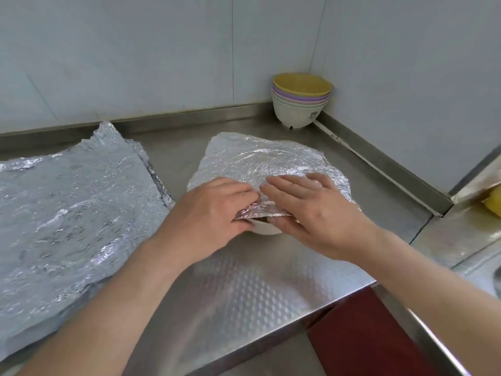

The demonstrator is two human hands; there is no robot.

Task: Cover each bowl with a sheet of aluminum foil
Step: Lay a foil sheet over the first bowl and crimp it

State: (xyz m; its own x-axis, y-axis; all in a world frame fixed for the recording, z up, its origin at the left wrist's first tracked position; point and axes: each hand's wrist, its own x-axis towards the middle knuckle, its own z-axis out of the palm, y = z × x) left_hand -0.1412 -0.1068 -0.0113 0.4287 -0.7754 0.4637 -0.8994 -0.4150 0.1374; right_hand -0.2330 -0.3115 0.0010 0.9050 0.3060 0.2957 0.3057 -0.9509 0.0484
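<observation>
The steel surface (244, 289) fills most of the frame, with an embossed pattern across its near part and a low raised lip where it meets the pale walls at the top and right.

Across the left side of the frame lies a pile of foil sheets (73, 213). It is crinkled, spread flat, and reaches from the back lip almost to the near edge.

In the centre, a single foil sheet (265, 158) is draped over the white bowl (264, 229). It hides the bowl's whole top, and its far corners stick out loose beyond the rim. Only a short arc of the bowl's near rim shows, just below the foil's front edge and between your two hands.

Your left hand (214, 210) comes in from the lower left. Its fingers are curled over the crumpled near edge of the foil, gripping it down at the rim. Your right hand (311, 210) lies just beside it, fingertips almost touching the left hand's. Its fingers are straight and flat on top of the foil, pressing it, while the thumb sits below the foil's edge against the bowl.

In the upper right corner, where the two walls meet, a stack of bowls (299, 101) stands uncovered, well apart from the foil. The top one is yellow, with purple, pink and pale green rims beneath it and a white one at the bottom.

At the right edge of the frame you can see part of a yellow object (494, 203), too cut off to identify.
</observation>
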